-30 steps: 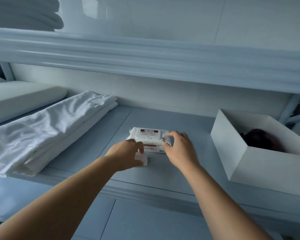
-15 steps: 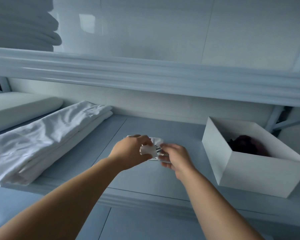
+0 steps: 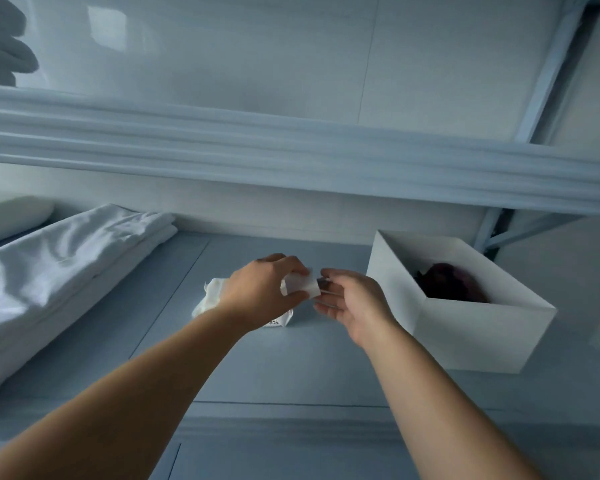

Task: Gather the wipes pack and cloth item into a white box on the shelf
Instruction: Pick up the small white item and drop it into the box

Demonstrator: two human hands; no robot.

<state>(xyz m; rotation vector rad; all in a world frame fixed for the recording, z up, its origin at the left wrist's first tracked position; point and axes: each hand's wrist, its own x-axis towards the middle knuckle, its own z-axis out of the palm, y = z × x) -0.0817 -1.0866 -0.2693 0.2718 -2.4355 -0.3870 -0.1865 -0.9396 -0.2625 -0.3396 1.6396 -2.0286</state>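
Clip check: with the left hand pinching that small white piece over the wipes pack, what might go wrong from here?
1. The left hand only pinches the small white piece, with the open right hand beside it; a handover may drop it.
2. The wipes pack lies on the shelf, ungripped, and might be left behind.
3. The white box already holds a dark item, so room may be tight.

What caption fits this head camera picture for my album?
Left hand holds a small white cloth above the wipes pack, right hand open, white box nearby.
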